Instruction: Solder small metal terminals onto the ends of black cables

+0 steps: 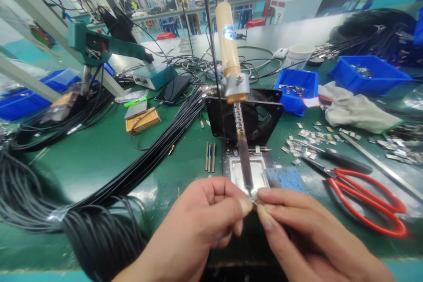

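Observation:
A soldering iron with a wooden handle is clamped in a stand, its tip pointing down. Just below the tip, my left hand and my right hand nearly meet. Thumb and fingers of both hands pinch at a tiny, shiny piece; it is too small and too covered to name. I cannot tell whether the iron touches it. Behind my fingertips lies a square metal tray, with a blue sponge to its right.
Red-handled scissors lie right of my right hand, near scattered metal connector shells. A black fan stands behind the iron. Black cable bundles spread over the left side. Blue bins and a cloth glove sit farther back.

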Available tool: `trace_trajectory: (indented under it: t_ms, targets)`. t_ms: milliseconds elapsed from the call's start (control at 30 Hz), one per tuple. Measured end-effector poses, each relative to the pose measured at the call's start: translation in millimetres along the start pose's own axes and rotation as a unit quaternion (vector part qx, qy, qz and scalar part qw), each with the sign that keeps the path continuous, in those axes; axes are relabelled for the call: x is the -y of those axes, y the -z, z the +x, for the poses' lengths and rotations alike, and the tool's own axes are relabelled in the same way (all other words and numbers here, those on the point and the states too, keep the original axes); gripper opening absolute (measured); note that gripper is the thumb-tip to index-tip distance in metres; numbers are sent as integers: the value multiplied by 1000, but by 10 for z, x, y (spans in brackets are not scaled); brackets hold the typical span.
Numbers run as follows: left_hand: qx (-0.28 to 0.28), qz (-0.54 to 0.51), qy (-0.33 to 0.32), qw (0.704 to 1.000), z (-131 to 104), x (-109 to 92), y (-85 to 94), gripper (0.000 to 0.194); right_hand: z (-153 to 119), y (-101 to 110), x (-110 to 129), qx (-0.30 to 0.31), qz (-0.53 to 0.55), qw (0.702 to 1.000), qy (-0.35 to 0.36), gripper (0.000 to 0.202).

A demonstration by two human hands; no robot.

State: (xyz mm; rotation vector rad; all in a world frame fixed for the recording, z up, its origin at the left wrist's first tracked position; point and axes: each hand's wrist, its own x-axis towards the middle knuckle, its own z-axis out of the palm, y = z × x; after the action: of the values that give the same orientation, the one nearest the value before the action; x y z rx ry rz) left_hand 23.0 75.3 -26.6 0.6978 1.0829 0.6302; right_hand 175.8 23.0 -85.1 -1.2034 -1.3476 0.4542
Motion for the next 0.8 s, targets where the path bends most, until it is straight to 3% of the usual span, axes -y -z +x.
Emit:
trace_trajectory:
  t_ms: [367,533,800]
  targets:
    - [-9,3,3,1000,6,6,-4,18,36,51,-43,35,-13,998,42,25]
    - [-7,1,3,1000,10,10,-1,17,11,20,-9,-3,-7,1000,6,21]
    - [0,-13,1,1000,-3,11,2,14,40,35,-20,15,-18,999,26,21]
